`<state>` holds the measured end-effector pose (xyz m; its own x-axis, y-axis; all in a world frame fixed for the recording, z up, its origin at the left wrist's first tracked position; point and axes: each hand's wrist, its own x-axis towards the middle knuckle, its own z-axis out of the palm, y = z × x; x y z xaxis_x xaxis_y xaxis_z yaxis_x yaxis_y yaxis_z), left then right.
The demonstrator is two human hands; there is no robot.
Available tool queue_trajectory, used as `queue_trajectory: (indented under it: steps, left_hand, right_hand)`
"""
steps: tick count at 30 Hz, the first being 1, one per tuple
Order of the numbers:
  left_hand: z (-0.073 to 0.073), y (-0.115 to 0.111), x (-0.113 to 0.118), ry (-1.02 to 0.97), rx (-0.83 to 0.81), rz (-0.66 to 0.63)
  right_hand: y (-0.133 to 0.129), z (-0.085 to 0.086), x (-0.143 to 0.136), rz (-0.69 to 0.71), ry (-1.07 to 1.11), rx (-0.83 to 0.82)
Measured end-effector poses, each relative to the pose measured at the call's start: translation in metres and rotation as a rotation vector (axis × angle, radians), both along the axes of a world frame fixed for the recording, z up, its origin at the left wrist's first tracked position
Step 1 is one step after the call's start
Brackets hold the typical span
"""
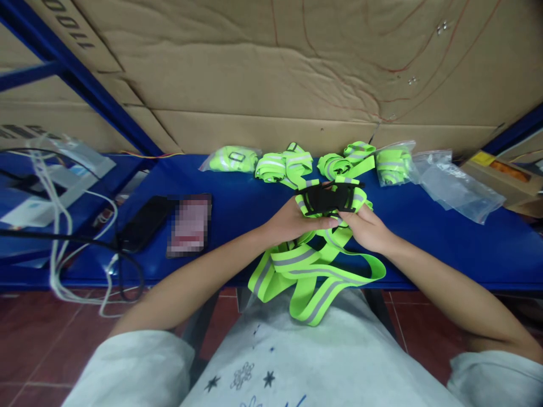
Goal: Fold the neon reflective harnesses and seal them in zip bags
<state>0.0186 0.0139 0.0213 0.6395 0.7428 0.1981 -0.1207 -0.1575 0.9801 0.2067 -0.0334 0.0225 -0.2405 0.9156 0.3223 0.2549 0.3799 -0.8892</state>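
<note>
Between my hands is a neon-green reflective strap [305,260] with a grey stripe, its loose loops hanging over the shelf's front edge toward my shirt. A black plastic buckle [328,198] on the strap faces up at me. My left hand [292,220] is closed on the strap at the buckle's left side, thumb pointing right beneath it. From the right, my right hand [367,226] grips the strap by the buckle's other end. Some fingers of both hands are hidden behind strap and buckle.
Along the back of the blue shelf [237,226] lie rolled green straps [284,164], a bagged strap [233,159], another bagged strap [394,164] and clear plastic bags [458,183]. Two phones [146,223] and white cables [55,243] are at left. A cardboard box [504,175] stands right.
</note>
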Motion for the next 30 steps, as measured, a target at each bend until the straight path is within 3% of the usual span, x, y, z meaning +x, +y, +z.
queue_trajectory:
  steps: [4, 9, 13, 15, 22, 28, 30]
  left_hand:
    - [-0.001, 0.002, -0.003, 0.057, 0.061, -0.001]
    - [-0.007, 0.007, -0.007, 0.053, 0.178, 0.082]
    - [-0.008, 0.010, -0.006, 0.049, 0.218, 0.058]
    - [-0.007, 0.010, -0.005, 0.056, 0.225, 0.077]
    - [-0.004, 0.009, -0.007, 0.040, 0.287, 0.062]
    - [0.019, 0.008, -0.011, 0.013, 0.172, -0.213]
    - [0.020, 0.011, -0.013, 0.010, 0.119, -0.220]
  right_hand:
    - [0.002, -0.002, 0.001, -0.010, -0.117, 0.149]
    - [0.001, 0.006, 0.014, -0.148, -0.140, 0.423]
    - [-0.003, 0.024, 0.026, 0.097, -0.301, 0.344]
    - [-0.003, 0.030, 0.028, 0.127, -0.253, 0.271]
    - [-0.010, 0.032, 0.021, -0.094, -0.248, 0.195]
    - [-0.012, 0.041, 0.024, -0.212, -0.139, 0.313]
    - [-0.007, 0.048, 0.025, -0.207, -0.143, 0.370]
